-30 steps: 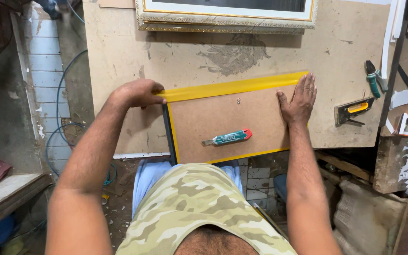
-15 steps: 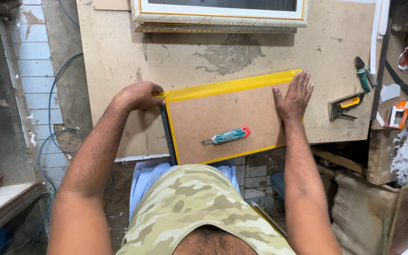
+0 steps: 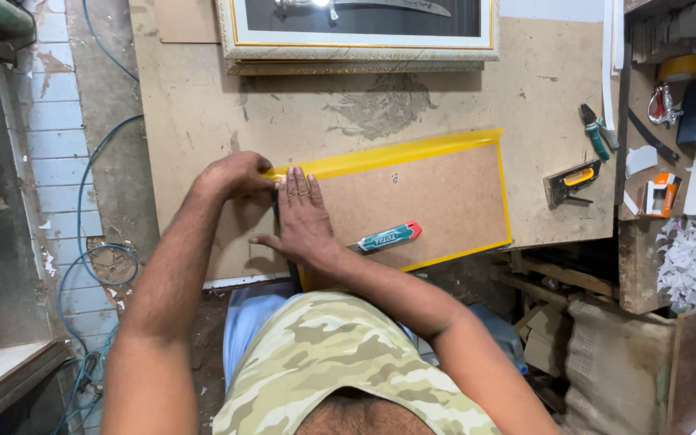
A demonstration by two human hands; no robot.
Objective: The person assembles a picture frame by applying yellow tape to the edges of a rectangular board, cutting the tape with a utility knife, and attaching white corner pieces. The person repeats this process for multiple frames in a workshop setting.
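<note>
Change: the right hand (image 3: 304,221) now lies at the left end of the board (image 3: 412,205), just right of the left hand (image 3: 235,175); half a second ago it pressed the board's right edge. Both hands now work one corner, so the effort appears to have shifted to the tape (image 3: 388,153) at that corner.

Board: brown backing panel, centre of the frame, flat on the bench (image 3: 195,105), its lower edge overhanging toward the person. Yellow tape borders its top, right and lower edges.

Right hand: open, flat, fingers spread, palm down on the board; it grasps nothing.

Left hand: fingers curled at the upper left corner, touching the tape end; whether they pinch it cannot be told.

Knife (image 3: 388,237): green and red, loose on the board, just right of the right hand.

Surface: worn, stained fibreboard. A gilt picture frame (image 3: 356,56) lies along the top of the view. A stapler (image 3: 572,182) and pliers (image 3: 595,131) sit at the right.

Room: tiled wall and blue cable (image 3: 82,266) at the left; cluttered shelf (image 3: 670,161) and paper scraps at the right
</note>
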